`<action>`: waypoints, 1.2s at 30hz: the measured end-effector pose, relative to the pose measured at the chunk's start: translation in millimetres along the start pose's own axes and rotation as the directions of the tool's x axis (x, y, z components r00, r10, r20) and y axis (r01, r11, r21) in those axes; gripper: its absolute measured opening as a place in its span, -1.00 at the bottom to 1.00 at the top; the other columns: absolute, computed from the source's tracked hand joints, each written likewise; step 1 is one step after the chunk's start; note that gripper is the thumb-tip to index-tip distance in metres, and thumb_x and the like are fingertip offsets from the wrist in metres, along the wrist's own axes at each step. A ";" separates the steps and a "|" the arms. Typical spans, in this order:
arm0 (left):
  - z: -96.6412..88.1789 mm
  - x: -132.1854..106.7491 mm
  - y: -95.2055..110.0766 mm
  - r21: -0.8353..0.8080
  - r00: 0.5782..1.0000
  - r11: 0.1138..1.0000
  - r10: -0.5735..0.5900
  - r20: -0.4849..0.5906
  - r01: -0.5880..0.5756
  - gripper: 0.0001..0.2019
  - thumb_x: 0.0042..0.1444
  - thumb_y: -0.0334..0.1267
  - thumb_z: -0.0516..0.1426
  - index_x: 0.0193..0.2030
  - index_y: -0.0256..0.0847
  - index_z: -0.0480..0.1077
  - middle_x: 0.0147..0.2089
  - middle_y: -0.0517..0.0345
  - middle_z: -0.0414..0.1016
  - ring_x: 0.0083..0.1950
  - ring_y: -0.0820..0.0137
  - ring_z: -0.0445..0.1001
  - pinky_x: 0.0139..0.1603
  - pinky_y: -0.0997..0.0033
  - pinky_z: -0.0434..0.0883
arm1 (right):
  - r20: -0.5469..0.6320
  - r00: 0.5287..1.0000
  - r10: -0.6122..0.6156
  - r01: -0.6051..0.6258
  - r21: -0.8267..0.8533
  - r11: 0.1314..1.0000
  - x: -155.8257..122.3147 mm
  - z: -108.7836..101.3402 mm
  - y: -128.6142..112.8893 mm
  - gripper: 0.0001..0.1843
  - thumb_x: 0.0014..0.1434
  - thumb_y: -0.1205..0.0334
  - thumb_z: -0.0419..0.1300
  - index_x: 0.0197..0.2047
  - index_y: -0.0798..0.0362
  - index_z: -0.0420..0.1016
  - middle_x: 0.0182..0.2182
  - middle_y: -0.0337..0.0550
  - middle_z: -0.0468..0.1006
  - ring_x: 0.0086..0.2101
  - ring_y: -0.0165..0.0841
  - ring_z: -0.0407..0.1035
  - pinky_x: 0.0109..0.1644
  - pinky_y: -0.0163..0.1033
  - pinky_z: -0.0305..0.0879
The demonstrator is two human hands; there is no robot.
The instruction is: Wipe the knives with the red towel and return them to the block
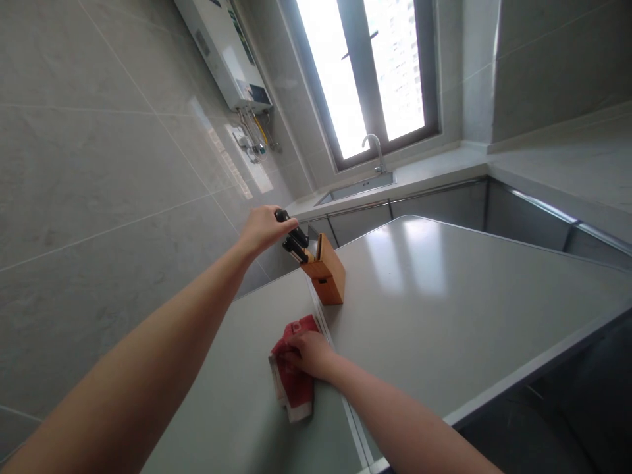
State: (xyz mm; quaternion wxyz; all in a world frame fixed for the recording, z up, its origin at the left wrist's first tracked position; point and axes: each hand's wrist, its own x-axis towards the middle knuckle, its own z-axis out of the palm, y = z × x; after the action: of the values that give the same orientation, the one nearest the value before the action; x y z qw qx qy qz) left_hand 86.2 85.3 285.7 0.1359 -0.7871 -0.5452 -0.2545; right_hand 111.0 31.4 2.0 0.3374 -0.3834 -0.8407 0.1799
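Note:
My left hand (pixel 264 230) is closed around a black-handled knife (pixel 299 237) at the top of a wooden knife block (pixel 329 271). Part of a grey blade shows beside the handle, at the block's slots. Another black handle (pixel 295 250) sticks out just below it. The block stands tilted in the view on the pale tabletop (pixel 395 316), near the seam between two panels. My right hand (pixel 313 353) grips a red cloth (pixel 297 382) with whitish edges, which rests on the left panel; some of its fingers are hidden in the folds.
A sink (pixel 356 189) with a curved faucet (pixel 378 153) is set in the counter under the window. A white water heater (pixel 227 52) with hoses hangs on the tiled wall at left. Grey cabinets (pixel 439 207) run behind the table.

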 end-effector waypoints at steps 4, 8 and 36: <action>16.7 1.7 -1.6 0.039 0.998 0.999 -0.026 0.050 0.024 -0.69 -0.15 0.00 0.07 -0.52 -0.26 0.39 -0.55 0.11 0.40 -0.53 0.42 0.30 -0.54 0.50 0.13 | 0.011 1.000 -0.003 0.003 -0.008 1.000 1.2 0.8 0.1 -0.76 0.10 0.07 0.11 -0.35 0.06 0.47 -0.36 -0.15 0.53 -0.34 -0.33 0.37 -0.37 -0.30 0.03; 31.7 3.0 -0.3 0.107 0.993 0.993 -0.061 0.099 0.050 -0.68 -0.14 -0.01 0.09 -0.46 -0.25 0.44 -0.48 0.05 0.47 -0.47 0.35 0.39 -0.52 0.48 0.19 | 0.013 1.000 -0.015 0.015 -0.029 0.999 2.0 5.5 2.5 -0.73 0.10 0.04 0.10 -0.35 0.06 0.47 -0.36 -0.14 0.53 -0.33 -0.32 0.37 -0.36 -0.30 0.05; 42.3 -8.4 10.8 0.389 1.000 0.921 -0.005 0.028 -0.007 -0.57 -0.05 0.16 0.02 -0.35 -0.20 0.40 -0.41 0.02 0.49 -0.37 0.25 0.43 -0.38 0.37 0.24 | 0.018 1.000 -0.014 0.015 -0.040 0.999 1.1 4.8 0.1 -0.72 0.10 0.03 0.10 -0.35 0.06 0.48 -0.36 -0.13 0.53 -0.29 -0.31 0.37 -0.34 -0.30 0.06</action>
State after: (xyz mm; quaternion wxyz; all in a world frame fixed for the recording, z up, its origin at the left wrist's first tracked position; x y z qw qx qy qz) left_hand 104.5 95.5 246.5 0.2819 -0.7482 -0.5864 -0.1298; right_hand 107.1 32.1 -1.0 0.3235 -0.3824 -0.8498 0.1640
